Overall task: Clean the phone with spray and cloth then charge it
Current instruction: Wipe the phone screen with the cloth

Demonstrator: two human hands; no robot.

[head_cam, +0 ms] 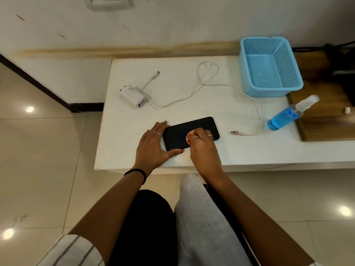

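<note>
White table point(211, 154) stood against the wall; everything below is placed from the phone point(184, 129), which lay flat near the table's front edge.

Blue basket point(269, 89): far right and behind the phone, at the back corner, nothing visible inside.

Spray bottle point(284, 117): right of the phone, well apart, on its side with blue liquid in it.

Charger point(132, 96): behind and left of the phone, unplugged, prongs up. Its white cable point(226, 85) looped behind the phone and came round to the right, free end just beside the phone's right end.

Phone dark, long axis running left to right, right end tilted slightly away from the person.

Left hand point(153, 143): fingers straight and spread, bracing the phone's left end, thumb along its near edge.

Right hand point(201, 143): on top of the phone's middle, fingers curled round a small orange cloth point(189, 136), pressing it to the surface.

Judgement: wiping in hand, charging not yet begun. Right hand sat nearer the cable end; strokes would likely follow the long axis.
</note>
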